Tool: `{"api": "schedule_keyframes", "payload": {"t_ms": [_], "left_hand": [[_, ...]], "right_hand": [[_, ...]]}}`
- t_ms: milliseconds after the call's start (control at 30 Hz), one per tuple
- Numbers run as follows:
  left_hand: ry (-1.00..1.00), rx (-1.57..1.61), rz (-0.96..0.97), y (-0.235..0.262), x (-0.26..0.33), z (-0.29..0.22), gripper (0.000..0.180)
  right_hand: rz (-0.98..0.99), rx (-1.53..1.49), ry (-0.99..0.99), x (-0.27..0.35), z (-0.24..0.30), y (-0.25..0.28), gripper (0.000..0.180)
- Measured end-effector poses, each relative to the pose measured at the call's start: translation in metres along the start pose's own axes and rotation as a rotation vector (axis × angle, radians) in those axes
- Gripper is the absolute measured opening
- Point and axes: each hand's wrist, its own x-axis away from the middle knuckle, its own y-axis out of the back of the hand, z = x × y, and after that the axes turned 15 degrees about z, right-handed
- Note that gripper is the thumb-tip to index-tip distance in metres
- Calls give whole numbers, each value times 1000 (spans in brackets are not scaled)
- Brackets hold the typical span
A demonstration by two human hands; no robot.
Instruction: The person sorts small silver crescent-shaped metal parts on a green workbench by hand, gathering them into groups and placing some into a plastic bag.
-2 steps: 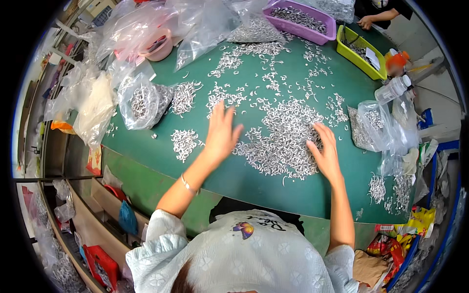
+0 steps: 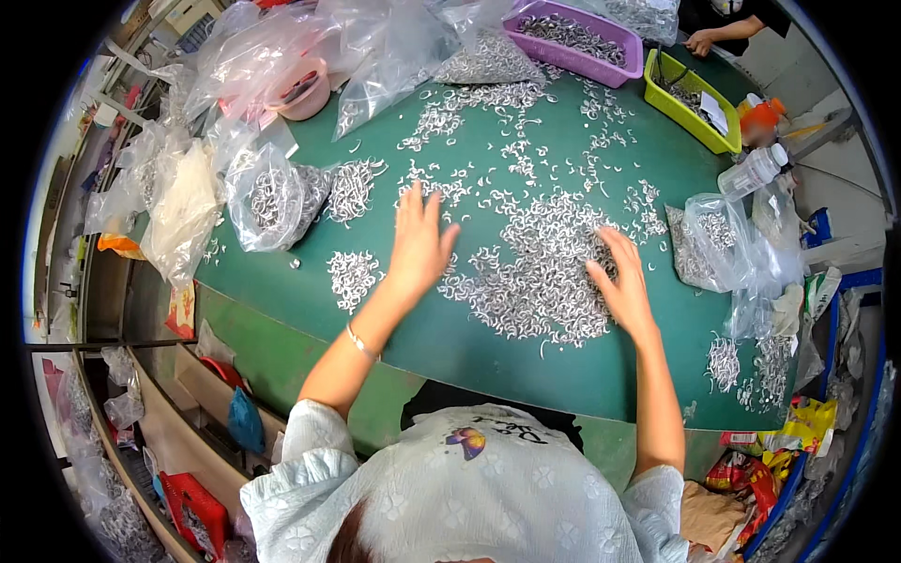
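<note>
A: Where are the workpieces, and how do they look?

B: The crescent-shaped metal pieces [image 2: 549,267] lie heaped mid-surface: small, silvery, loosely tangled. Smaller clusters and strays surround the heap.

A: State your left hand [image 2: 419,251] and right hand [image 2: 627,289].

B: Your left hand is open, fingers extended, beside the heap's left edge. Your right hand is open, fingers slightly curved, at the right edge; contact cannot be determined.

A: Surroundings?

B: Your surface [image 2: 441,328] is green. A purple basin [image 2: 568,60] and yellow-green bin [image 2: 690,123] occupy its far side; shelving [image 2: 152,394] stands left.
</note>
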Motion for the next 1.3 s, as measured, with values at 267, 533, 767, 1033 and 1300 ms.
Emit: {"api": "schedule_keyframes", "payload": {"t_ms": [267,533,767,1033,1300], "left_hand": [[149,-126,74,-30,-26,11,50],[-138,31,140,7,-70,-20,48],[111,-145,-98,-30,-235,21,61],[80,89,-313,-44,-280,17,58],[116,136,-395,-50,-296,15,48]], "right_hand": [[249,212,18,-63,-33,-24,65],[337,-407,11,-122,-29,17,17],[-134,143,-54,-306,-54,-27,79],[-239,-112,-85,-341,-38,-55,71],[-330,-156,-93,-346,-17,-61,67]]}}
